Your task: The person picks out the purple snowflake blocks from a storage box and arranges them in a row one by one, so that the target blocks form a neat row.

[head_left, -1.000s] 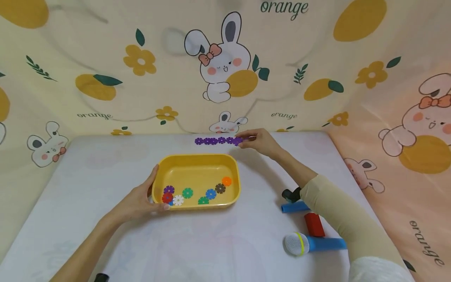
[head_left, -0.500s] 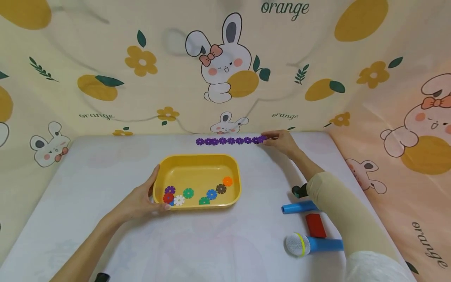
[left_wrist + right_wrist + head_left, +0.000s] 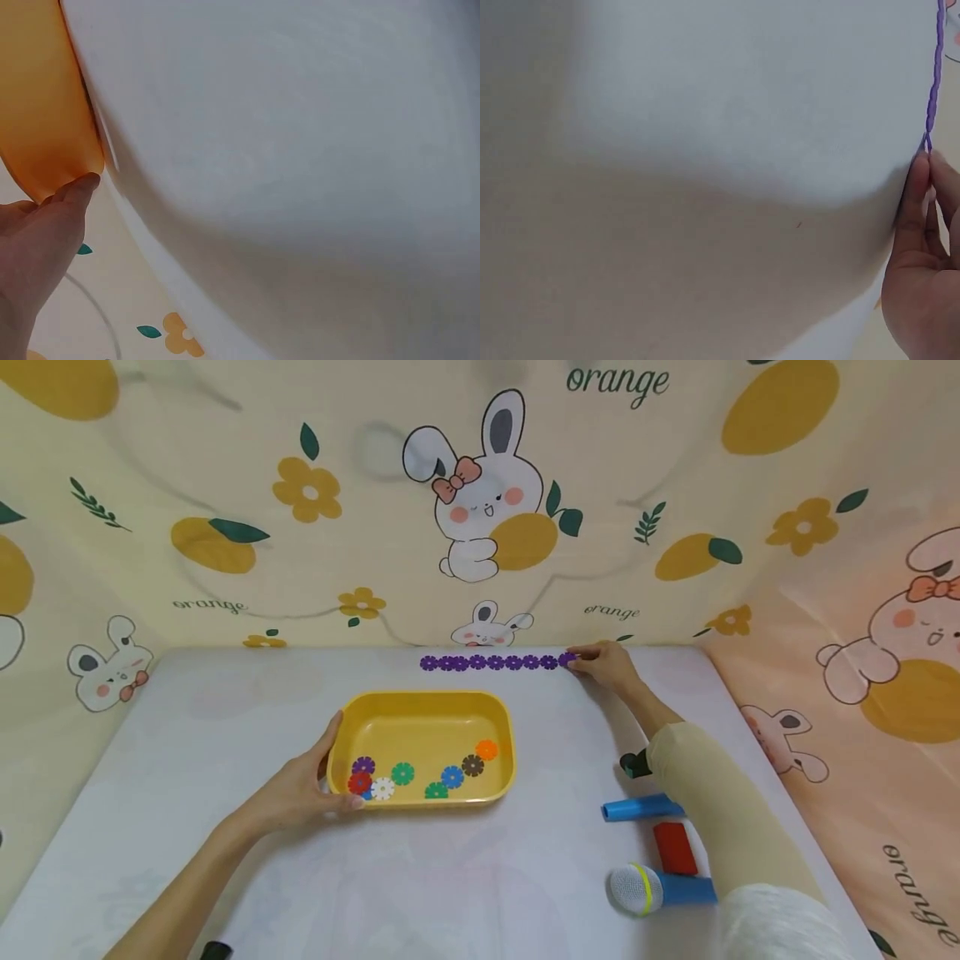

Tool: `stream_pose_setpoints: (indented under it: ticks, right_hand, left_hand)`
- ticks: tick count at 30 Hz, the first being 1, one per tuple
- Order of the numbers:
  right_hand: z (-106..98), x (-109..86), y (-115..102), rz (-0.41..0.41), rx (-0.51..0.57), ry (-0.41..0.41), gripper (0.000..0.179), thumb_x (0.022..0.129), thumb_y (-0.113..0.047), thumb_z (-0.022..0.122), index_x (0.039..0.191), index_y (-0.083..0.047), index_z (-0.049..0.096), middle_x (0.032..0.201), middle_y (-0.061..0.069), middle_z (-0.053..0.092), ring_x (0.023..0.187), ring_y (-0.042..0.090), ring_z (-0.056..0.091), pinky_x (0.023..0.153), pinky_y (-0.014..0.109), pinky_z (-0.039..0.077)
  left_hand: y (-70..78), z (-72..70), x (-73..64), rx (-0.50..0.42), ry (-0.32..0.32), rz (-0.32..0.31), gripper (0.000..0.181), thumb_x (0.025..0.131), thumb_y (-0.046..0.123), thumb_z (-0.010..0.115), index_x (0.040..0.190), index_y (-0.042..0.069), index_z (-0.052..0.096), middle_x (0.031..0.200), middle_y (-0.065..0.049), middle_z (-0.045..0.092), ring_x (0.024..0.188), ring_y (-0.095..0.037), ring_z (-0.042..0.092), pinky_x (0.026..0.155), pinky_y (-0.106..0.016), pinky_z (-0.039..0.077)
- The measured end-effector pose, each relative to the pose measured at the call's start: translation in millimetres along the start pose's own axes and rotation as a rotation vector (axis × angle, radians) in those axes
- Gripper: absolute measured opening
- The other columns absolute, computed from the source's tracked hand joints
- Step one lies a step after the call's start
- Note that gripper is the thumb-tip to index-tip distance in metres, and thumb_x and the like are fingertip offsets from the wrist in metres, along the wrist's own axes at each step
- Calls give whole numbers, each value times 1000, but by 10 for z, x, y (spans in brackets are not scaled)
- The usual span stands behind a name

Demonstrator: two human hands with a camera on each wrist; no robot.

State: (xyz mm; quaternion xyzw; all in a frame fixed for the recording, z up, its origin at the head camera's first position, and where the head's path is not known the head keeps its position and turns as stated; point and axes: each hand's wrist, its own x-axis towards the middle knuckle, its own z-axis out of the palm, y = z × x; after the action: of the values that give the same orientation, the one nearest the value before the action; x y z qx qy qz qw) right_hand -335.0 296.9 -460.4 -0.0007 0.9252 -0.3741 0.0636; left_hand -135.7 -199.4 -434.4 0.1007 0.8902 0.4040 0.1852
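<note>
A row of several purple snowflake discs [image 3: 495,662] lies along the far edge of the table in the head view. My right hand [image 3: 609,667] pinches the disc at its right end between thumb and fingers. Seen edge-on in the right wrist view, the purple strip [image 3: 935,67] runs up from the fingertips. My left hand [image 3: 300,785] grips the left front corner of a yellow tray [image 3: 420,702], its thumb at the front rim. Inside the tray lie loose discs, among them an orange disc [image 3: 487,750], a white disc [image 3: 382,788] and a red disc [image 3: 359,783].
On the right side of the table are a toy microphone [image 3: 637,889], a red block [image 3: 676,848], a blue tube [image 3: 637,808] and a black object [image 3: 634,764] partly behind the right sleeve. A printed cloth [image 3: 300,568] rises behind the table.
My right hand has moved right along the far edge, and more purple discs show in the row. The left hand and tray stay in place.
</note>
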Motion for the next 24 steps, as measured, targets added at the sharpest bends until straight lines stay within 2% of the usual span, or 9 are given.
stream_pose_setpoints:
  ticks: [3, 5, 9, 11, 14, 17, 20, 24]
  right_hand:
    - [8, 24, -7, 11, 14, -6, 36, 91, -19, 75, 124, -8, 71, 107, 16, 71, 82, 17, 66, 76, 25, 49]
    - [10, 34, -4, 22, 36, -19, 36, 90, -18, 75, 125, -7, 70, 100, 14, 73, 75, 13, 66, 68, 20, 50]
    - [24, 39, 3, 45, 86, -21, 38, 90, -18, 75, 126, -7, 69, 90, 8, 75, 69, 9, 65, 61, 16, 51]
    - [37, 32, -20, 23, 100, -9, 39, 90, -19, 76, 126, -8, 69, 88, 8, 75, 68, 9, 64, 60, 17, 49]
    - [68, -4, -112, -20, 151, -9, 39, 90, -20, 76, 126, -7, 69, 91, 12, 76, 71, 10, 65, 65, 21, 53]
    - [112, -58, -278, -49, 218, -50, 38, 92, -19, 73, 127, -5, 69, 101, 17, 74, 79, 16, 67, 79, 31, 59]
    - [177, -113, -465, -60, 265, -96, 36, 93, -18, 71, 126, -5, 68, 106, 18, 72, 86, 23, 67, 89, 41, 57]
    - [309, -229, -744, -115, 286, -141, 35, 94, -18, 70, 125, -2, 68, 106, 16, 72, 92, 33, 66, 92, 46, 55]
  left_hand:
    - [11, -7, -3, 0, 1, -2, 128, 75, 42, 86, 160, 19, -7, 163, -21, 16, 146, -44, 23, 113, -57, 30]
    - [15, -7, -5, 3, 0, -5, 128, 75, 43, 86, 160, 19, -7, 163, -21, 16, 146, -44, 23, 112, -56, 31]
    - [17, -8, -1, 8, -9, -13, 128, 75, 41, 86, 160, 19, -8, 163, -21, 17, 145, -44, 25, 112, -55, 32]
    - [17, -15, 2, 14, -10, -14, 128, 75, 42, 86, 160, 19, -8, 163, -22, 17, 145, -44, 25, 112, -56, 32]
    - [18, -27, 5, 28, -11, -18, 129, 75, 45, 85, 160, 21, -9, 163, -22, 17, 145, -45, 24, 112, -57, 31]
    - [18, -38, 8, 34, -17, -26, 129, 74, 47, 85, 160, 21, -9, 163, -21, 17, 145, -44, 24, 112, -57, 33]
    - [22, -45, 16, 37, -25, -28, 129, 74, 47, 85, 160, 20, -9, 163, -20, 18, 145, -44, 26, 110, -57, 35]
    - [19, -39, 14, 50, -14, -4, 129, 74, 48, 84, 160, 17, -7, 162, -22, 20, 144, -44, 27, 112, -58, 32]
